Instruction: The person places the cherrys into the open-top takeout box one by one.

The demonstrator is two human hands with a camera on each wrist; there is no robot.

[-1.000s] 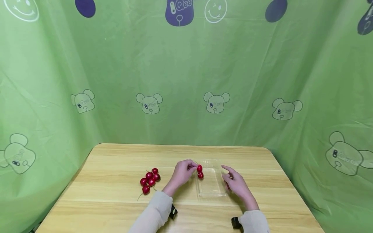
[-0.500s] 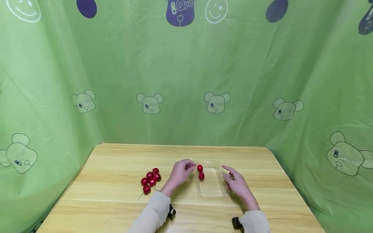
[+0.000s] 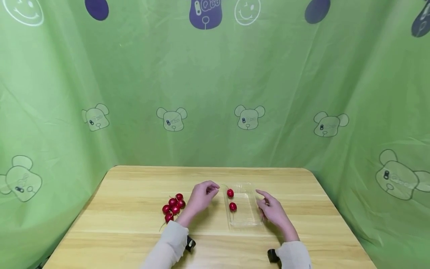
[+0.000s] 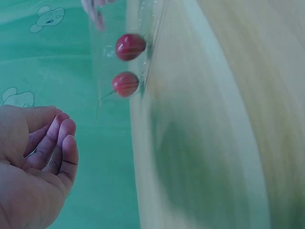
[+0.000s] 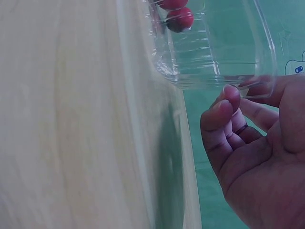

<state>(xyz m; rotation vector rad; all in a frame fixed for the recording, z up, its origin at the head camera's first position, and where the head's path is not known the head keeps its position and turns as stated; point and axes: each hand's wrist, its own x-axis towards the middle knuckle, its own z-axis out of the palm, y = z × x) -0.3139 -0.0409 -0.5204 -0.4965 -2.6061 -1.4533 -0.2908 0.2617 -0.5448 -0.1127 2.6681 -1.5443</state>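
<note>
Now the clear plastic rectangular tray (image 3: pixel 242 216) lies on the pale wooden table (image 3: pixel 134 194), long axis running away from the person toward the green bear-print backdrop (image 3: pixel 215 93), short ends near and far. 2 red cherries (image 3: pixel 231 200) sit in the tray, both along its left wall: 1 at the far end, 1 abt mid-length, apart from each other. The far one's thin stem points up and left over the tray's rim; in the left wrist view both show inside the clear wall (image 4: pixel 127 64).

Left hand (image 3: pixel 200 196) hovers just left of the tray's far end, between the tray and the pile of loose red cherries (image 3: pixel 173 207); fingers loosely curled, holding nothing, not touching the tray. Wrist view shows the same relaxed curl w/ an empty palm (image 4: pixel 35 162).

Right hand (image 3: pixel 273 211) rests on the table just right of the tray, index finger stretched toward the tray's far end. In the right wrist view its fingertips (image 5: pixel 228 98) and thumb sit at the tray's rim (image 5: pixel 267 52); fingers bent, looks like a light pinch on the edge, tho the contact is partly hidden.

The loose pile lies well left of the tray, stems trailing toward the person.
</note>
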